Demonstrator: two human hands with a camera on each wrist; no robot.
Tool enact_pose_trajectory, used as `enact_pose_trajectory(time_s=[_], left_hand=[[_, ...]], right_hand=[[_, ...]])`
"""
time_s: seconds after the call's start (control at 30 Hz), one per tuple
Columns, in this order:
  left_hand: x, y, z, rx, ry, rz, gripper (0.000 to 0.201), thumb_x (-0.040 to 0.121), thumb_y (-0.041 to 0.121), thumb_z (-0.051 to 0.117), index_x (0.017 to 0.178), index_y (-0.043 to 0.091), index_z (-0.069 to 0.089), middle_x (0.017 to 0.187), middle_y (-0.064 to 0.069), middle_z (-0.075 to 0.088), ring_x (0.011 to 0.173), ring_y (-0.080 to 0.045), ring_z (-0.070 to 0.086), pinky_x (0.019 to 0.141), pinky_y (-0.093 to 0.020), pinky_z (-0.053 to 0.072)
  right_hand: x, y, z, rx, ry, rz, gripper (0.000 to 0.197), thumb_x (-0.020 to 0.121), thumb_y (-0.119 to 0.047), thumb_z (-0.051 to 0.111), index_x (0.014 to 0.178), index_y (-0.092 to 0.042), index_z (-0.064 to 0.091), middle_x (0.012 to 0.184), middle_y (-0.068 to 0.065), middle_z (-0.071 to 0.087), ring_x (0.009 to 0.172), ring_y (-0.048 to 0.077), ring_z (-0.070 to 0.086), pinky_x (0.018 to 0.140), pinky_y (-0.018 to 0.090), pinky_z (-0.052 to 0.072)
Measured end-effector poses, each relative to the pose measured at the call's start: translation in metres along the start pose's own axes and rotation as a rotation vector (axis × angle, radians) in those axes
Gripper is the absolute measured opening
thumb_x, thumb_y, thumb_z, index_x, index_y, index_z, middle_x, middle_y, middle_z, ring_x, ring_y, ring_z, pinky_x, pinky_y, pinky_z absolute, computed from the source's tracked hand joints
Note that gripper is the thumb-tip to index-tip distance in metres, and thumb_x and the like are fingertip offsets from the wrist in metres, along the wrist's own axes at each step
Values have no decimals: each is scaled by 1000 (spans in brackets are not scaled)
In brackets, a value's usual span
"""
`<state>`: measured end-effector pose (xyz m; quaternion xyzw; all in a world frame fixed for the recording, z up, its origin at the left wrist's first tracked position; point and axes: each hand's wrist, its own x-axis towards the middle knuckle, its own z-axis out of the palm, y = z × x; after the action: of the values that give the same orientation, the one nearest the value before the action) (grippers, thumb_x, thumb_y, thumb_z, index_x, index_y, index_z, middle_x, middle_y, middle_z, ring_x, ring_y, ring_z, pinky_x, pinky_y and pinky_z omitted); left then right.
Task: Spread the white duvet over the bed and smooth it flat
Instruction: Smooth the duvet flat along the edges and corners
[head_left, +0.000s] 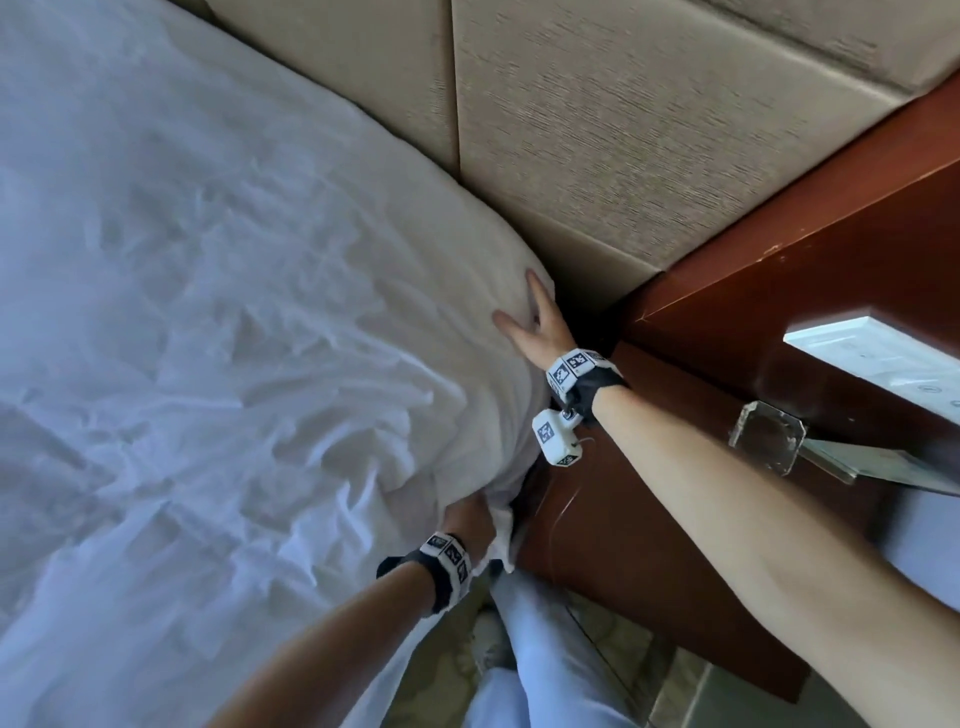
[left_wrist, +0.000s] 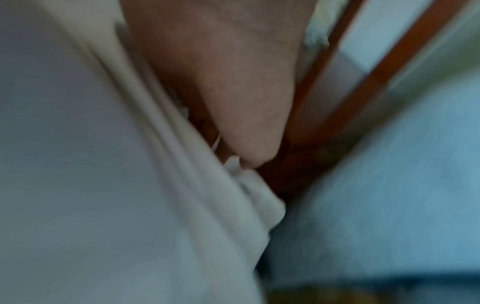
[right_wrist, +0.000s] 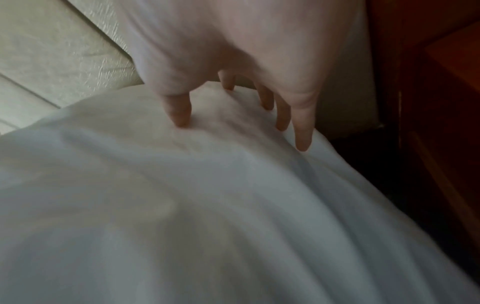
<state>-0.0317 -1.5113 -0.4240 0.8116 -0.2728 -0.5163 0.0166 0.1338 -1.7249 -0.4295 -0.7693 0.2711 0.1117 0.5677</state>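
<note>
1. The crumpled white cotton duvet lies across the bed, its corner bulging against the beige padded headboard.
2. The left hand has its grip closed on a bunch of the duvet's side edge; this hold is best kept firm and drawn down and outward, away from the bed.
3. The right hand is pressed flat on the corner, fingers straight and spread, holding nothing.
4. Creases between the two grips are best swept toward the headboard, clear of the red-brown wooden bedside cabinet just beside.
</note>
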Motion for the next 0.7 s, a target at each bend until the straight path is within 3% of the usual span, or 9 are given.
enact_pose_trajectory(time_s=[0.07, 0.13, 0.2, 0.27, 0.37, 0.47, 0.57, 0.63, 0.7], left_hand=[[-2, 13, -20, 305, 48, 231, 26, 92, 20, 55, 111, 18, 72, 110, -1, 70, 112, -25, 58, 107, -33, 37], [-7, 14, -51, 455, 322, 302, 30, 88, 15, 53, 112, 14, 70, 116, -8, 66, 116, -29, 55, 112, -45, 34], [-13, -2, -94, 394, 686, 148, 56, 85, 17, 54, 141, 12, 51, 153, -16, 40, 143, -36, 33, 120, -53, 20], [-15, -20, -128, 304, 819, -71, 90, 82, 39, 60, 159, 24, 17, 167, -12, 4, 152, -39, 0, 120, -62, 1], [-4, -41, -154, 189, 785, -287, 111, 72, 65, 65, 158, 38, 1, 166, -13, -10, 149, -45, -12, 108, -74, -13], [13, -56, -149, 191, 612, -258, 75, 93, 33, 45, 159, 35, 8, 165, -19, -12, 146, -52, -14, 106, -81, 4], [14, -44, -151, 152, 505, -188, 72, 88, 12, 13, 159, 25, 15, 165, -19, -2, 144, -57, -9, 107, -79, 10], [5, -17, -163, 129, 524, -114, 74, 86, 4, 14, 159, 18, 18, 165, -18, 9, 145, -57, 1, 109, -75, 17], [0, 10, -173, 94, 576, -41, 74, 86, -5, 19, 158, 12, 18, 164, -16, 14, 147, -53, 7, 114, -69, 19]], right_hand=[[10, -1, 0, 18, 34, 46, 96, 78, -57, 73, 156, -32, 23, 161, -6, 28, 146, 10, 31, 121, 34, 27], [18, -1, -5, 1, 77, 102, 99, 78, -59, 73, 157, -30, 21, 161, -1, 27, 146, 15, 31, 120, 32, 26], [30, 2, -12, -19, 64, 156, 108, 73, -63, 76, 158, -32, 16, 162, 4, 23, 147, 20, 29, 119, 34, 26], [40, 2, -13, -26, -7, 188, 118, 66, -67, 79, 157, -34, 12, 163, 3, 21, 146, 22, 29, 118, 38, 28], [51, -2, -5, 23, -90, 167, 106, 71, -56, 81, 155, -31, 22, 150, -2, 41, 131, 16, 45, 111, 34, 36], [58, 0, -4, -28, 76, 120, 55, 82, -34, 76, 131, -22, 55, 118, -2, 62, 105, 17, 59, 91, 26, 43], [56, -11, -22, -216, 188, 69, 12, 83, -15, 66, 93, -11, 61, 89, 10, 70, 81, 24, 64, 77, 33, 52], [52, -32, -40, -182, 332, 62, 7, 79, -9, 59, 84, -6, 62, 79, 12, 70, 74, 29, 64, 71, 38, 55], [44, -55, -53, -142, 471, 22, 20, 74, -6, 52, 87, -3, 68, 84, 16, 74, 80, 36, 68, 71, 41, 56]])
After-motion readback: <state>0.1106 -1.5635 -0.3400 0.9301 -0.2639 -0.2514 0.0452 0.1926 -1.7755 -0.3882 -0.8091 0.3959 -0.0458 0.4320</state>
